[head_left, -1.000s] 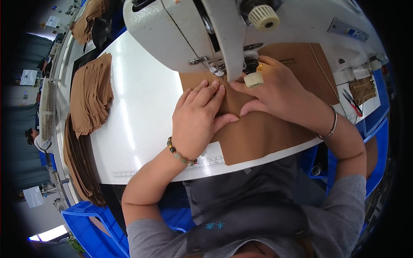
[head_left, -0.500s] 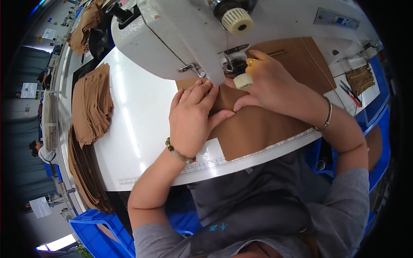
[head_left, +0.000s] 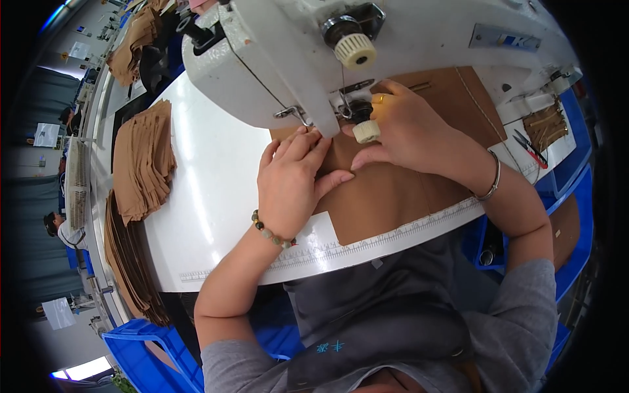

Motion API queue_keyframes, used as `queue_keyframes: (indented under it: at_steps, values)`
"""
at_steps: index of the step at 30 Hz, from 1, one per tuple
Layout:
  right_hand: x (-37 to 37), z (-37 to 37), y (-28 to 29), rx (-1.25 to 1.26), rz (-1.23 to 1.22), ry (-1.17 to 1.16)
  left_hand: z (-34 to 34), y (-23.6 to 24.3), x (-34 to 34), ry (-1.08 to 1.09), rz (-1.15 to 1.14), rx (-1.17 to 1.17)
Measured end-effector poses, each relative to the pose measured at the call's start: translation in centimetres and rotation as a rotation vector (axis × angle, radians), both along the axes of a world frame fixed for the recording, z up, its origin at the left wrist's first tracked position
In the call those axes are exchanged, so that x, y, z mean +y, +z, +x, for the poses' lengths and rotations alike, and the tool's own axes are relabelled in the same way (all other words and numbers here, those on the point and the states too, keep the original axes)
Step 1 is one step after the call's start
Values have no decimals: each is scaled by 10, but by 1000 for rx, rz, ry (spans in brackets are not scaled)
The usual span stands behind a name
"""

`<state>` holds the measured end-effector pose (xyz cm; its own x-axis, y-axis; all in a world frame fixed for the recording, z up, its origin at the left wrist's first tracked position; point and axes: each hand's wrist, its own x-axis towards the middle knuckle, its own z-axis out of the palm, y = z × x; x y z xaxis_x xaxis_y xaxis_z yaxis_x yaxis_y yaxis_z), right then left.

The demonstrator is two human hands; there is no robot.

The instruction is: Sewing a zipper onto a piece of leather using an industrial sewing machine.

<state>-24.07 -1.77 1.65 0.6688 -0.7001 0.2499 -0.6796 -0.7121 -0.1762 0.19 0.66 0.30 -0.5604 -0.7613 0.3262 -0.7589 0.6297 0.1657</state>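
A brown fabric piece [head_left: 386, 203] lies flat on the white table under the head of a white sewing machine [head_left: 262, 78]. My left hand [head_left: 291, 170] rests on it left of the needle area, fingers stretched toward the machine's lower end and thumb held apart. On the fabric's right side is my right hand [head_left: 406, 131], its thumb spread away and its fingers reaching in behind the cream tension knob [head_left: 366, 131]. That knob hides some fingertips. The needle and presser foot are hidden by the machine head and my fingers.
A stack of brown pieces [head_left: 143, 164] sits on the table's left, with darker pieces [head_left: 128, 262] hanging below it. Red-handled snips [head_left: 531, 149] lie at the right near small brown strips [head_left: 545, 128]. A printed ruler [head_left: 419, 227] follows the table's front edge. Blue bins [head_left: 154, 340] stand below.
The view has shifted slightly, so the machine sits a little lower. Both hands keep nearly the same place on the fabric, the right thumb slightly farther left in the picture.
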Motion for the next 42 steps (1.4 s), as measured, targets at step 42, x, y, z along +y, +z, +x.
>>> queue_keyframes:
  at_steps: [42]
  values:
    - [65, 126, 38, -952, -174, -214, 11, -20, 3, -144, 339, 584]
